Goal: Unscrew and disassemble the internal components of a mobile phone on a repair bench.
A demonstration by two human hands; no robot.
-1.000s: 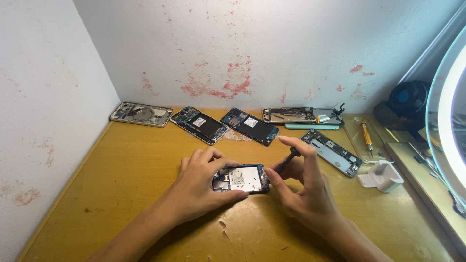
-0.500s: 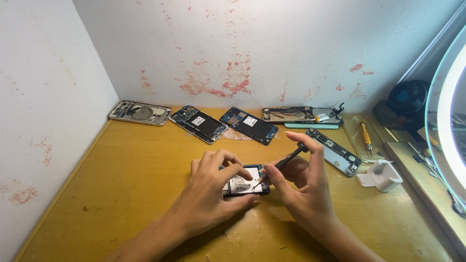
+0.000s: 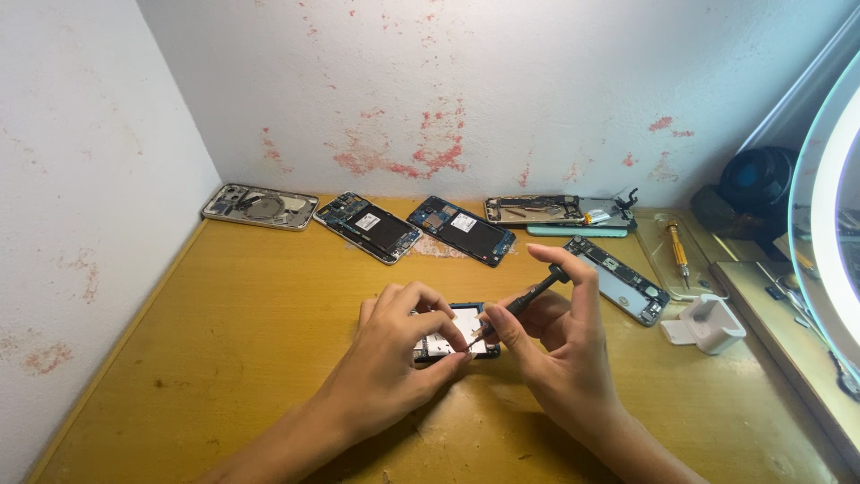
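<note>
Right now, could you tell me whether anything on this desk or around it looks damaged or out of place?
The wall behind the desk is blotched with red stains and worn patches. The opened phones along the back edge lie at mixed angles, insides exposed. The left hand steadies a small phone while the right hand holds a screwdriver to it.

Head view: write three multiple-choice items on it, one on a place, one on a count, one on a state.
1. Where is the yellow-handled screwdriver?
A. on the right, beside the opened phones
B. at the left wall
C. in the left hand

2. How many opened phones lie in the row along the back wall?
A. one
B. at least four
C. none

3. What is the right hand doing?
A. lying flat and empty
B. gripping a dark screwdriver
C. holding a cup

Answers:
1 A, it lies on the table's right side.
2 B, four show, and a fifth lies angled nearby.
3 B, its tip points at the small phone under the left hand.
</note>
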